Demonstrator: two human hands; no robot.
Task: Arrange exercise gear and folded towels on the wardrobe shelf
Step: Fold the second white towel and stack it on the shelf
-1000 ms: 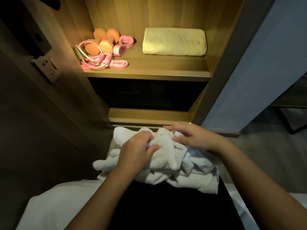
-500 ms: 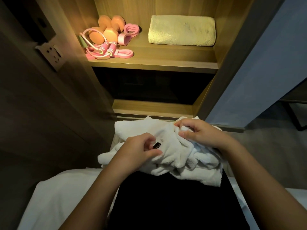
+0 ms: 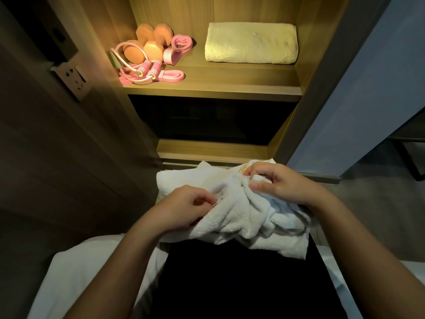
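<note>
Below the lit wardrobe shelf [image 3: 230, 88], close to the body: white towel [image 3: 243, 219], crumpled, not yet folded, long axis roughly left-right between the hands. Left hand [image 3: 184, 204] pinches its near-left edge and right hand [image 3: 279, 184] its bunched far-right fold, each grip closed on cloth, wrists turned inward. Shelf lies ahead and above; folded yellow towel [image 3: 250, 42] sits at its right, nearer the right hand.

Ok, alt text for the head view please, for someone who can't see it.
The left hand and right hand grip a crumpled white towel at lap level, before an open wardrobe. On its lit shelf, a folded yellow towel lies at the right; orange dumbbells, a pink jump rope and pink bands sit at the left.
</note>
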